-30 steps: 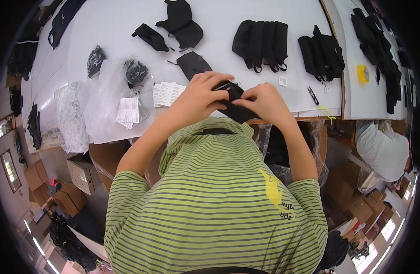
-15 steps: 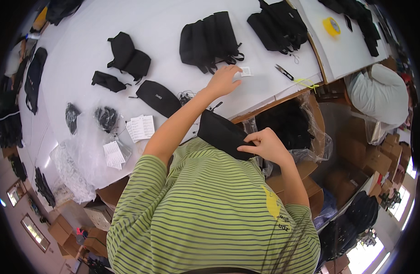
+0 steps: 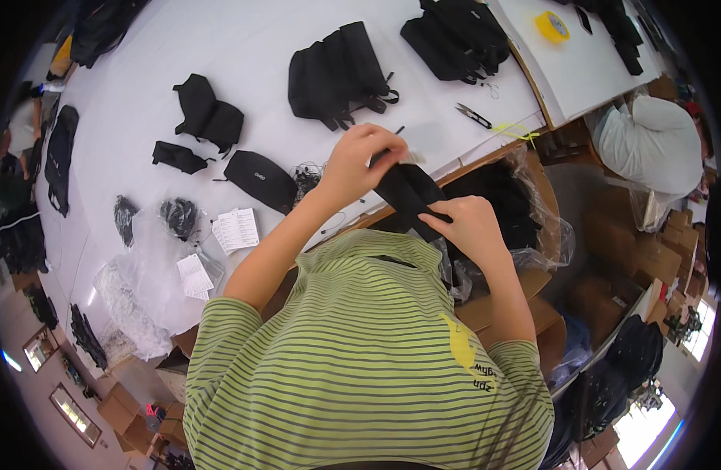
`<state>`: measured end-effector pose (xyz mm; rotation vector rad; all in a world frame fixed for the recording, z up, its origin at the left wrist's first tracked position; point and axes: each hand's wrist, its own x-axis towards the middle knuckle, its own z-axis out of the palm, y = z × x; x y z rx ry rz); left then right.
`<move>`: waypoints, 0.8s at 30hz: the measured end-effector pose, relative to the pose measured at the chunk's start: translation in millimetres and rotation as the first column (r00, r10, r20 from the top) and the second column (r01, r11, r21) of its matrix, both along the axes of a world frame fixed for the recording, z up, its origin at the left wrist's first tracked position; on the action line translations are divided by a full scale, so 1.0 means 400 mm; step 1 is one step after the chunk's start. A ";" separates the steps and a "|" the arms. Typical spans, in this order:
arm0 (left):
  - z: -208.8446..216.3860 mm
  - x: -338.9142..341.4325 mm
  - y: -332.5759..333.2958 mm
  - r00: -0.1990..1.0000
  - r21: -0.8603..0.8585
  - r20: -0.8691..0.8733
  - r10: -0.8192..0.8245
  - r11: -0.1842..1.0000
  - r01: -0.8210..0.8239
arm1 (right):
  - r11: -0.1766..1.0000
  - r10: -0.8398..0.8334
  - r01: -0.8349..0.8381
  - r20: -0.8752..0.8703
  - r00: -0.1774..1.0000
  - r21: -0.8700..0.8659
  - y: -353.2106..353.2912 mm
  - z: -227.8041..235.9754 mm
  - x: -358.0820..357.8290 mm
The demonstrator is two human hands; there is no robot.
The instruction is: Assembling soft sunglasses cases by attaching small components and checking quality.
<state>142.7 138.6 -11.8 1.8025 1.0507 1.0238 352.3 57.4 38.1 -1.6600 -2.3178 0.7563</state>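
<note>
A long black fabric pouch [image 3: 411, 194] hangs between my two hands, just off the table's near edge. My left hand [image 3: 362, 163] is closed at its far end, with thumb and fingers pinched together. A small white label [image 3: 413, 157] shows beside those fingertips; whether they grip it too is hard to tell. My right hand [image 3: 471, 225] pinches the pouch's near end between thumb and fingers. Left of my left hand, a flat black oblong fabric piece [image 3: 260, 180] lies on the table next to a heap of thin black cords [image 3: 307, 178].
Black bags [image 3: 337, 74] lie farther back on the white table [image 3: 251, 47]. Thread snips [image 3: 474, 115] and yellow tape [image 3: 552, 27] are to the right. Printed sheets [image 3: 235, 229] and clear plastic bags [image 3: 145, 274] sit at left. An open carton [image 3: 544, 188] stands below the table edge.
My left hand has come back from the white label on the table to the pouch. The pouch has been raised and turned, and the label now shows at my left fingertips.
</note>
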 end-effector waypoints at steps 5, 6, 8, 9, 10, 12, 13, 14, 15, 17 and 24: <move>0.045 -0.114 -0.057 0.898 0.320 -0.440 0.023 0.938 0.133 | 0.983 0.148 -0.136 -0.092 0.985 0.126 0.067 0.018 -0.085; 0.042 -0.136 -0.070 0.921 0.266 -0.297 0.251 0.948 -0.173 | 0.980 0.162 -0.148 -0.102 0.981 0.132 0.076 0.021 -0.102; -0.025 -0.186 -0.101 0.820 -0.117 0.065 0.568 0.821 -0.559 | 0.976 0.129 -0.084 -0.220 0.967 0.200 0.089 0.027 -0.143; -0.044 -0.194 -0.117 0.808 -0.109 0.060 0.586 0.808 -0.579 | 0.973 0.151 -0.104 -0.228 0.962 0.205 0.094 0.025 -0.167; -0.061 -0.197 -0.142 0.712 -0.490 0.438 0.549 0.810 -0.323 | 0.974 0.144 -0.073 -0.334 0.932 0.215 0.097 0.022 -0.193; -0.046 -0.198 -0.190 0.344 -0.690 0.715 0.609 0.695 0.202 | 0.981 0.135 -0.049 -0.479 0.867 0.188 0.097 0.019 -0.242; -0.040 -0.203 -0.193 0.333 -0.692 0.712 0.619 0.698 0.182 | 0.980 0.155 -0.072 -0.484 0.862 0.186 0.097 0.017 -0.266; -0.019 -0.204 -0.192 0.308 -0.745 0.647 0.697 0.664 0.062 | 0.987 0.115 -0.042 -0.515 0.849 0.152 0.095 0.018 -0.288; 0.001 -0.205 -0.185 0.269 -0.787 0.581 0.769 0.614 -0.057 | 0.993 0.077 -0.014 -0.544 0.836 0.118 0.099 0.016 -0.303; 0.028 -0.212 -0.175 0.161 -0.806 0.560 0.813 0.579 -0.121 | 0.998 0.057 -0.040 -0.558 0.828 0.043 0.103 -0.002 -0.321; 0.058 -0.254 -0.184 0.027 -0.772 0.582 0.812 0.563 -0.294 | 0.824 -0.555 0.088 -0.768 0.319 -0.559 0.112 -0.072 -0.378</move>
